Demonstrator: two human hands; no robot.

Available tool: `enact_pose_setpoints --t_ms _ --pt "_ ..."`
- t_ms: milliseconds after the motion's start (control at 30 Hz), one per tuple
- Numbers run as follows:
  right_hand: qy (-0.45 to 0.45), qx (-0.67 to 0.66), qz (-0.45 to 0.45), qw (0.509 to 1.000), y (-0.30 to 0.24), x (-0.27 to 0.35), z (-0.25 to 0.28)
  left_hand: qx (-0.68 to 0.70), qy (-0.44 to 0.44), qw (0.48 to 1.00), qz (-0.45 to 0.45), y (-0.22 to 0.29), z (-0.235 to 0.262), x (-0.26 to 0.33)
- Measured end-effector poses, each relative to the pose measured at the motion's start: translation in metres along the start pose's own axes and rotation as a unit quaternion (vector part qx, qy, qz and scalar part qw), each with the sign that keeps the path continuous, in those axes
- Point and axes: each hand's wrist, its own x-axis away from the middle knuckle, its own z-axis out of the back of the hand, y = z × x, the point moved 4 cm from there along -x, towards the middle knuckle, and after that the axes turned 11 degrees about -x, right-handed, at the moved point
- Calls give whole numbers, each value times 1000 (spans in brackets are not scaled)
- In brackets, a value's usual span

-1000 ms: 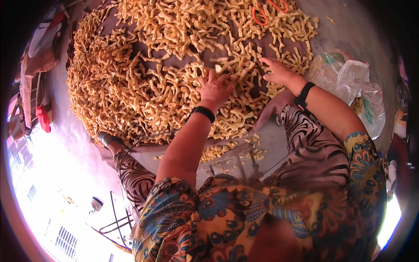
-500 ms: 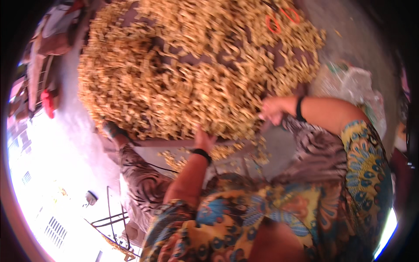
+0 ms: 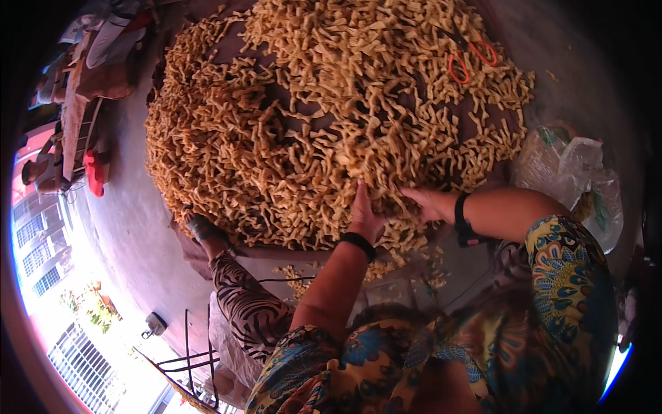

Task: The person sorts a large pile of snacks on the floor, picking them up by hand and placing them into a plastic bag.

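Note:
A wide heap of tan, knobbly, stick-like pieces (image 3: 227,152) lies spread on a dark brown sheet (image 3: 293,253). At its near edge, my left hand (image 3: 365,219) stands on its side among the pieces, fingers stretched forward and partly hidden. Just across from it, my right hand (image 3: 429,205) reaches leftward into the heap, its fingers apart. Some pieces lie in the narrow gap between the two hands. Neither hand is closed around a piece that I can make out. Orange-handled scissors (image 3: 451,67) rest on the heap at the far right.
A clear plastic bag (image 3: 576,165) sits right of the heap. My sandalled foot (image 3: 201,228) touches its near left edge. Loose crumbs (image 3: 379,270) lie before the sheet. At the far left are a long table (image 3: 74,114), a red object (image 3: 94,172) and a person (image 3: 45,172).
My left hand has moved right and forward into the pieces. The right hand is slightly lower and now faces it closely. The whole view has shifted and become sharper.

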Motion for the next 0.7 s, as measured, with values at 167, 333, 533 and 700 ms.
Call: enact_pose_setpoints --t_ms 167,333,533,700 --pt "43 86 109 989 -69 31 -12 -67 84 993 50 61 -19 26" --pt "251 246 208 913 -125 71 31 -317 287 899 -90 140 41 87" --pt "290 171 155 929 -150 51 60 -318 403 850 -117 177 168 60" --pt "286 170 154 930 -141 5 35 -373 453 807 -69 171 140 11"
